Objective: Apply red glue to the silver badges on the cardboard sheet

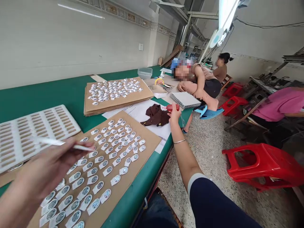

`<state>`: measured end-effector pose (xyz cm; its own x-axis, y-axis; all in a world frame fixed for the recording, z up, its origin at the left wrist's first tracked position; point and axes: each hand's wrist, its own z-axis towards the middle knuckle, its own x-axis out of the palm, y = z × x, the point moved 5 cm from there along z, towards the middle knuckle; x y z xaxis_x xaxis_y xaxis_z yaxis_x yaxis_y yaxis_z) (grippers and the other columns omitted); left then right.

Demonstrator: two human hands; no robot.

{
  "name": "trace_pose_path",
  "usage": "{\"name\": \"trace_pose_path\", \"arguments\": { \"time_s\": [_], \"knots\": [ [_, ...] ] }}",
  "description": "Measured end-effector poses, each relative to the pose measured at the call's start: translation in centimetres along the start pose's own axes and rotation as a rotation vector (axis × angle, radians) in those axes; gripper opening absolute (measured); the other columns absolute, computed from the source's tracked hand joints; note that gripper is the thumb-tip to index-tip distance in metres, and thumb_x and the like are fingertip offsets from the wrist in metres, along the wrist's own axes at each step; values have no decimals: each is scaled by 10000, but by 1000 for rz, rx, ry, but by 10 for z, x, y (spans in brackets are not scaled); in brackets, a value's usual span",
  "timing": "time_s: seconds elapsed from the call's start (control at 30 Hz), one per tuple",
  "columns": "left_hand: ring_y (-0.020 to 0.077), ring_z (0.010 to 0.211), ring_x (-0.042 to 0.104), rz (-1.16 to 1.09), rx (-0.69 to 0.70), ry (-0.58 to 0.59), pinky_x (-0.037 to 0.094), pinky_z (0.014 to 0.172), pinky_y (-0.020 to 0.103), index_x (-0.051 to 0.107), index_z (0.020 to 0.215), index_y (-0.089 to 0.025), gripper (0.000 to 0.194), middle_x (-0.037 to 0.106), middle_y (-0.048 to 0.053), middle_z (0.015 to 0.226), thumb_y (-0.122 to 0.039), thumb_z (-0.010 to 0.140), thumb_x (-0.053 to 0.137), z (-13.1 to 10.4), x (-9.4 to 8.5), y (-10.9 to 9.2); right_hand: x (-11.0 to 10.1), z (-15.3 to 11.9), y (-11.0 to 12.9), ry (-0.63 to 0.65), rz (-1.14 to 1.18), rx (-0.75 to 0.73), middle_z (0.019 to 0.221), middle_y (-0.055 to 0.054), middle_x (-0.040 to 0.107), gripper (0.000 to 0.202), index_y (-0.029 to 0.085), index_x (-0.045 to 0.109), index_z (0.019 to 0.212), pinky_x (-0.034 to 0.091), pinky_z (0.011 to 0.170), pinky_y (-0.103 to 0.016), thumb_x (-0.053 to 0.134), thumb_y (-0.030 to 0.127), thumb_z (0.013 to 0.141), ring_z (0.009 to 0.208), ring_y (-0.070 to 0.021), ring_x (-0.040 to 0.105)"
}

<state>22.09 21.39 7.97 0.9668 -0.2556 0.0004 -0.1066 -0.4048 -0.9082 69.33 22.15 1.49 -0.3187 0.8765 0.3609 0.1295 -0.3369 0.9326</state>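
Rows of narrow tan slots were seen in the white tray (17, 139) at the left of the desk (42, 95); the contents of the clear container (144, 74) near the wall-side edge could not be made out. By the brown cloth (155, 117) near the right edge, the red bottle (169, 108) was gripped in the curled right hand (175, 114), its long axis crosswise, nozzle leftward. A white pointed tool (53, 142) was pinched crosswise by the left hand (57, 160), its tip rightward over badge-covered cardboard (152, 136).

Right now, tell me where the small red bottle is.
In the head view, the small red bottle is right of centre, in the right hand, beside the crumpled dark brown cloth.
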Motion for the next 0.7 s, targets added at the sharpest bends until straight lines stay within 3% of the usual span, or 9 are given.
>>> {"name": "trace_pose_path", "arguments": {
  "time_s": [0.07, 0.23, 0.33, 0.4, 0.47, 0.57, 0.7],
  "knots": [
    [186, 887, 623, 7, 155, 66, 488, 900, 327, 640, 725, -209, 278, 699, 30, 844, -394, 842, 468, 16, 37, -19, 5, 3, -1, -5, -24, -47, 736, 2, 628, 433, 176, 574, 892, 445, 358, -179, 666, 514, 637, 530, -90, 549],
    [169, 680, 630, 149, 210, 235, 520, 707, 320, 577, 744, -137, 202, 654, 85, 723, -256, 828, 437, 62, 124, -39, 18, 3, -16, 44, -42, -59, 813, -32, 637, 422, 159, 576, 878, 497, 399, -214, 672, 489, 633, 577, -110, 584],
    [100, 410, 445, 281, 280, 203, 407, 483, 254, 617, 771, -135, 175, 513, -8, 511, -273, 797, 513, 95, 166, -50, 24, -1, -23, 76, -14, -42, 821, -18, 629, 418, 163, 551, 896, 521, 451, -205, 659, 484, 651, 612, -104, 602],
    [93, 403, 399, 382, 353, 141, 346, 469, 240, 633, 722, -133, 164, 414, -43, 443, -293, 748, 605, 119, 191, -58, 27, -4, -25, 104, 10, -30, 816, -3, 621, 414, 168, 538, 896, 526, 475, -195, 661, 481, 654, 622, -95, 603],
    [109, 490, 461, 477, 443, 75, 366, 532, 243, 619, 647, -123, 176, 435, -34, 472, -276, 730, 641, 142, 214, -66, 30, -8, -25, 153, 31, -8, 789, 10, 613, 408, 169, 535, 876, 527, 480, -191, 667, 482, 651, 611, -90, 599],
    [130, 664, 544, 595, 538, 25, 437, 684, 281, 615, 724, -120, 176, 566, -5, 644, -282, 791, 612, 169, 240, -70, 35, -17, -25, 255, 59, 30, 731, 26, 602, 401, 165, 541, 848, 517, 454, -185, 677, 485, 648, 575, -86, 585],
    [153, 799, 577, 708, 576, -1, 442, 798, 338, 624, 796, -129, 162, 629, 32, 805, -290, 801, 614, 188, 253, -61, 43, -27, -24, 377, 95, 73, 722, 30, 602, 393, 164, 551, 855, 515, 438, -181, 689, 468, 649, 572, -85, 586]
  ]
}}
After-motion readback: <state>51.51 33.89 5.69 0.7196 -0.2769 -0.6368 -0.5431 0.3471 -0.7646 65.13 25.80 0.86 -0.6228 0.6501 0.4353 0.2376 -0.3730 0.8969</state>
